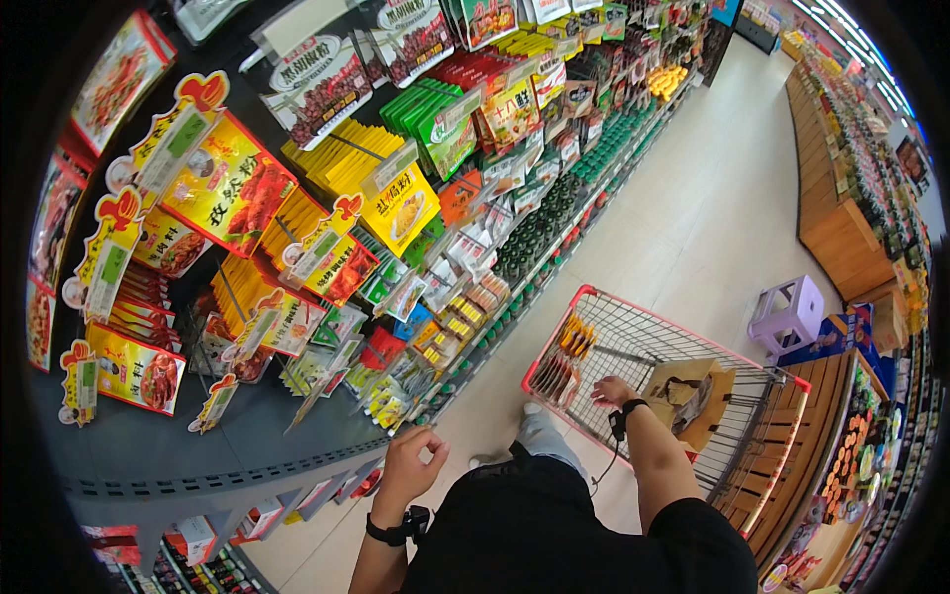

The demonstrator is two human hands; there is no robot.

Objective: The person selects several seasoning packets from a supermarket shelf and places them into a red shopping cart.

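My left hand (pixel 413 464) is raised in front of the lower shelf edge (pixel 312 460). Its fingers are curled in, thumb near index finger, and I see nothing in them. Over the wire shopping cart (pixel 668 312) with red trim, my right hand (pixel 616 393) hangs with loosely bent fingers and holds nothing visible. Just left of it, a row of seasoning packets (pixel 555 382) stands in the cart's end, with orange-yellow packets (pixel 577 338) behind. An open brown cardboard box (pixel 712 412) with dark and brown contents sits in the cart, right of that hand.
Seasoning packets hang on hooks along the left rack, including yellow packets (pixel 401 211) and green ones (pixel 445 137). Several price-tag holders (pixel 111 263) jut out. A purple plastic stool (pixel 790 315) and a wooden display stand (pixel 805 438) are beyond the cart. Tiled floor (pixel 668 215) runs down the aisle.
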